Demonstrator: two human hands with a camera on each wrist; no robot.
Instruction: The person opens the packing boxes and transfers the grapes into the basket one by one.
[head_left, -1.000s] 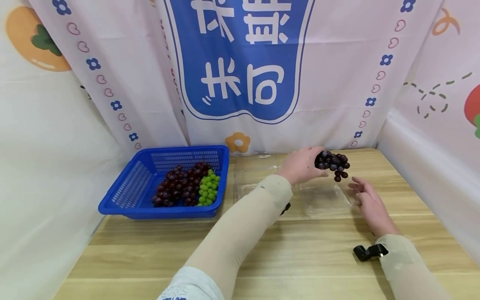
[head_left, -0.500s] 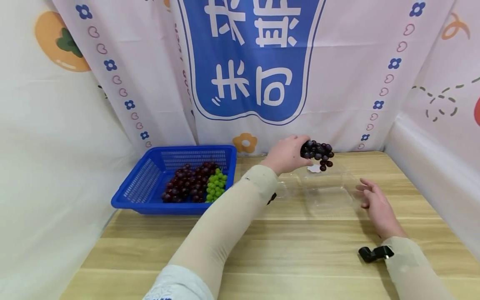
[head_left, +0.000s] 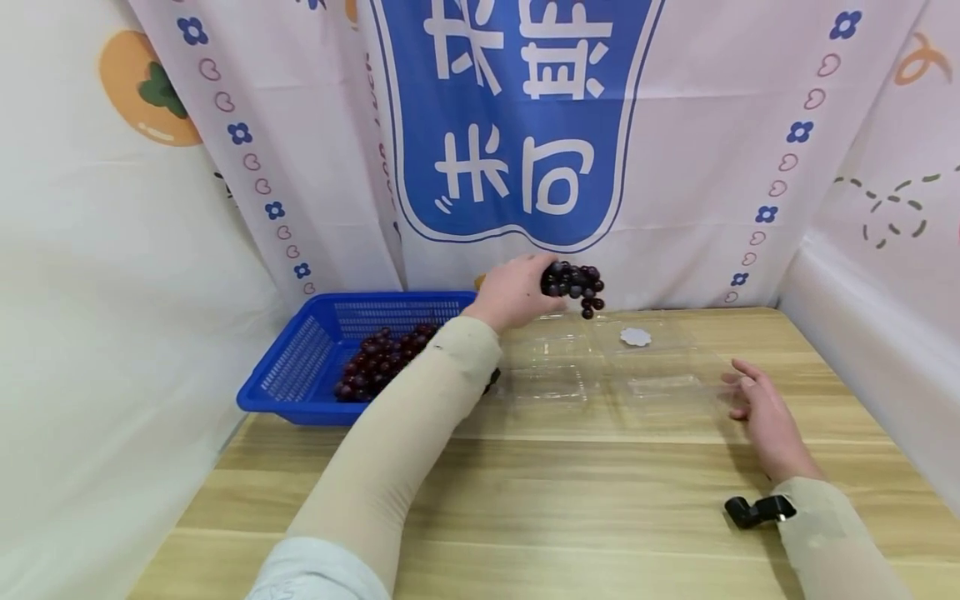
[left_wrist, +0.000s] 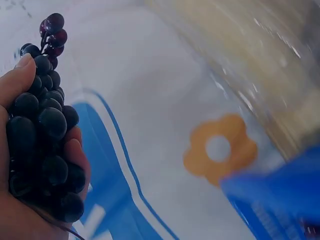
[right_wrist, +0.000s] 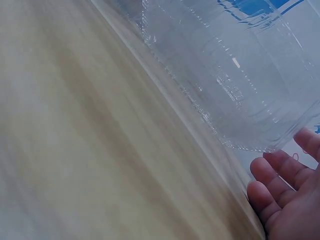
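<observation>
A bunch of dark purple grapes (head_left: 574, 282) is gripped in my left hand (head_left: 517, 292), held up over the back of the table near the curtain. In the left wrist view the thumb and fingers wrap round the grapes (left_wrist: 47, 120), and the bunch's tip juts past the thumb. My right hand (head_left: 768, 412) rests at the right side of a clear plastic box (head_left: 660, 385), its fingers loosely bent beside the box's edge. The right wrist view has those fingertips right at the rim of the clear box (right_wrist: 225, 90). A white scalloped label (head_left: 635, 337) shows on the clear plastic.
On the left stands a blue basket (head_left: 300, 407) with dark red grapes (head_left: 382, 358) in it; my left arm covers its right part. Another clear plastic container (head_left: 543, 379) lies between basket and box. A printed curtain (head_left: 690, 208) hangs behind the wooden table (head_left: 600, 508).
My left hand has carried the dark grapes leftward and up, from above the right clear box toward the basket. My right hand stays beside the box. The head view has shifted slightly left.
</observation>
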